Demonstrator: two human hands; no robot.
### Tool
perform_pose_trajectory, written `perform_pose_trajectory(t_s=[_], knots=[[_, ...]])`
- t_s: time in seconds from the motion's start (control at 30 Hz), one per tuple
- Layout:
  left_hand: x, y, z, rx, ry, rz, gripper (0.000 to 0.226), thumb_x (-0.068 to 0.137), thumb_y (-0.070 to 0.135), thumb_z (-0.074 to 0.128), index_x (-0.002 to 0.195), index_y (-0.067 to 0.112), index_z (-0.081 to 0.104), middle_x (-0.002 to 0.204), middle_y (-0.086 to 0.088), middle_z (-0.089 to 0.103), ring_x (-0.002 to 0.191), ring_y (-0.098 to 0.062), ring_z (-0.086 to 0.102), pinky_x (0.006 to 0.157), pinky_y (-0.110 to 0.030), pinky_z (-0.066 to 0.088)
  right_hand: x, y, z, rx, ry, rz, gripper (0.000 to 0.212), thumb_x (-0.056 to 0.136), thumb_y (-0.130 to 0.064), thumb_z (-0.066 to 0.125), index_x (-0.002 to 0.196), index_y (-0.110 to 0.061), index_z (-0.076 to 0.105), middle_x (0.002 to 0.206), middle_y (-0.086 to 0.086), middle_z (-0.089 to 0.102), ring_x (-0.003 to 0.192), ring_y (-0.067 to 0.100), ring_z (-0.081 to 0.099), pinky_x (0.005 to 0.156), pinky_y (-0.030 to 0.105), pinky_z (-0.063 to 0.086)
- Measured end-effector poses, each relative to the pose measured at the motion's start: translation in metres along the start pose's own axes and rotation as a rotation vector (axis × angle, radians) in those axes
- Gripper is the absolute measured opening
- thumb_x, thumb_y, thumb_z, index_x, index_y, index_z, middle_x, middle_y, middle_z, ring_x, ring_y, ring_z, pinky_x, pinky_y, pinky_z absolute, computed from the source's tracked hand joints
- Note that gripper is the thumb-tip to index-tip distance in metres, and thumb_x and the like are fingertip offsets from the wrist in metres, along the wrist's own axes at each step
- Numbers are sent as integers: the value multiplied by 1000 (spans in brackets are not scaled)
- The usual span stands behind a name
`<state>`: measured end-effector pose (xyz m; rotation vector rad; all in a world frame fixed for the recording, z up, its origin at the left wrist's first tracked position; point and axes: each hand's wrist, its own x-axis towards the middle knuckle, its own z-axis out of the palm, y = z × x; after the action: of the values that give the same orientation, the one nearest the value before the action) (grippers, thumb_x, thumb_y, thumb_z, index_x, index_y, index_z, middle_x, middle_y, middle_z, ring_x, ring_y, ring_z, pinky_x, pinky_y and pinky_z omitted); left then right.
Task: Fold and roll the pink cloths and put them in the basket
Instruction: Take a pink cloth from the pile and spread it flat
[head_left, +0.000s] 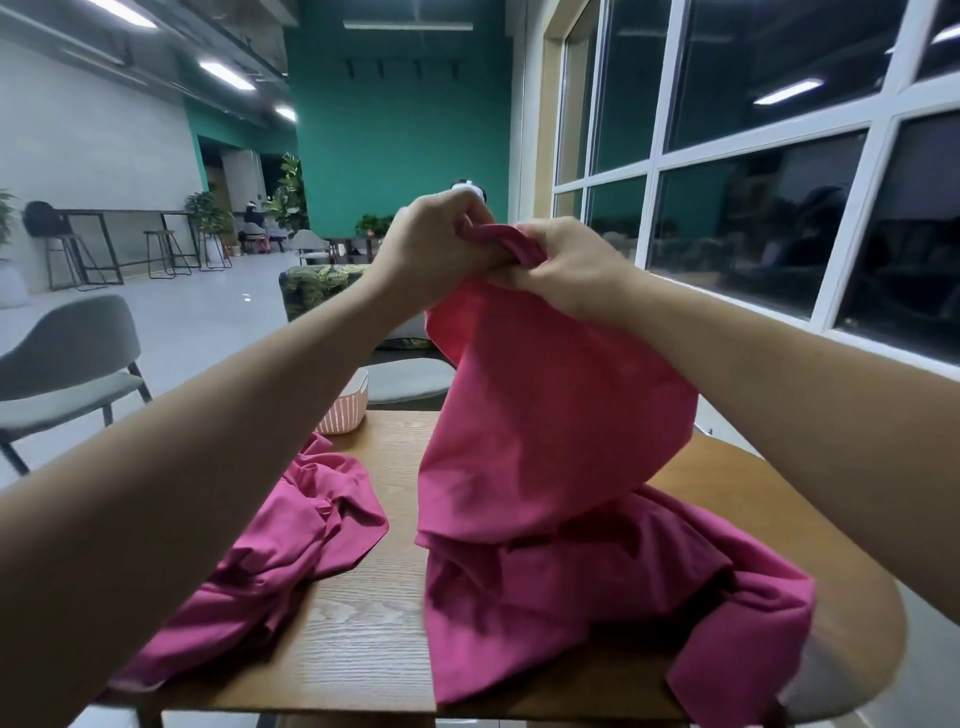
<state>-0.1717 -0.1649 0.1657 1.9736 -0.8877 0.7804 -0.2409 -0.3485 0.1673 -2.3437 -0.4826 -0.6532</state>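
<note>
While both forearms are reaching out over the bench (363, 623), the left hand (431, 244) and the right hand (566, 265) are gripping the bunched top of a pink cloth (545, 415) high above it. The fingers (465, 215) of each hand are curling tightly round the gathered fabric, and the two hands are touching each other.

The cloth is hanging in a broad sheet to the right of the basket (345, 410) and nearer the person than it. Its lower end is meeting a crumpled pink heap (649, 587) that is lying on the bench, nearer again than the basket and to its right, with one corner spilling over the bench's near right edge. Whether sheet and heap are one piece cannot be told.

A second pink cloth (291, 545) is lying rumpled just this side of the basket and slightly left of it, trailing toward the bench's near left corner. The basket itself, pale pink with a white rim, is sitting at the far edge of the bench, partly hidden by the left forearm. A grey chair (67, 374) is standing on the floor well to the left of the basket.
</note>
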Motion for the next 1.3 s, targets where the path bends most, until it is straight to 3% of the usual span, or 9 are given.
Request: perform_pose_trajectory(t_s=[0.13, 0.33, 0.5, 0.57, 0.67, 0.73, 1.0, 1.13, 1.3], knots=[[-26, -7, 1, -339, -160, -100, 37, 84, 39, 89, 104, 14, 71, 87, 2, 71, 76, -6, 63, 69, -26, 54, -5, 10, -14, 32, 32, 57, 11, 92, -20, 72, 95, -10, 73, 83, 3, 67, 77, 13, 55, 75, 39, 45], [-46, -44, 13, -330, -287, -178, 16, 91, 29, 82, 99, 15, 79, 97, -12, 79, 87, -19, 68, 98, -58, 55, -18, 15, -41, 220, 63, 144, 16, 99, -14, 66, 107, -3, 74, 105, 21, 75, 89, 21, 65, 90, 47, 56], [-32, -32, 12, -367, -166, -186, 12, 97, 7, 67, 93, 12, 78, 82, -7, 76, 75, -15, 66, 80, -44, 58, -30, 14, -55, -267, -42, 275, 30, 86, -30, 79, 114, -25, 69, 103, 0, 73, 90, 16, 71, 80, 37, 60], [-24, -15, 14, -346, -159, -142, 12, 98, 6, 65, 93, 7, 76, 83, -13, 76, 72, -15, 64, 75, -41, 57, -32, 5, -46, -205, -42, 195, 43, 84, -36, 85, 122, -30, 66, 103, -8, 72, 90, 12, 71, 77, 33, 59], [-14, 5, 21, -390, -150, -88, 23, 100, 23, 72, 93, 0, 72, 83, -21, 72, 71, -17, 60, 69, -37, 49, -23, 1, -35, -4, 77, 74, 23, 87, -41, 84, 103, -28, 74, 93, 6, 77, 82, 28, 74, 75, 44, 60], [-12, 8, 23, -415, -152, -69, 29, 97, 31, 76, 93, 3, 71, 81, -15, 71, 70, -19, 61, 68, -38, 50, -17, 2, -34, 115, 146, 56, 5, 94, -23, 76, 95, -18, 75, 90, 21, 75, 73, 32, 68, 71, 51, 57], [-54, -36, 41, -315, -473, -127, 11, 99, 20, 74, 98, 9, 72, 89, -14, 74, 79, -17, 63, 79, -38, 49, -25, 8, -58, 395, 141, 161, 18, 108, -13, 54, 97, -14, 68, 87, 8, 66, 81, 22, 60, 78, 37, 52], [-58, -45, 38, -337, -393, -195, 13, 102, 24, 68, 100, 11, 68, 93, -8, 79, 88, -18, 72, 83, -39, 57, -33, 19, -71, 344, 139, 251, 11, 104, -18, 66, 106, -12, 74, 96, 6, 72, 88, 21, 65, 87, 38, 55], [-39, -33, 15, -433, -260, -177, 22, 102, 26, 69, 104, 4, 65, 97, -15, 77, 86, -19, 69, 85, -37, 58, -46, 16, -75, 250, 54, 271, 54, 79, -49, 89, 120, -16, 74, 108, -1, 80, 98, 12, 75, 97, 34, 59]])
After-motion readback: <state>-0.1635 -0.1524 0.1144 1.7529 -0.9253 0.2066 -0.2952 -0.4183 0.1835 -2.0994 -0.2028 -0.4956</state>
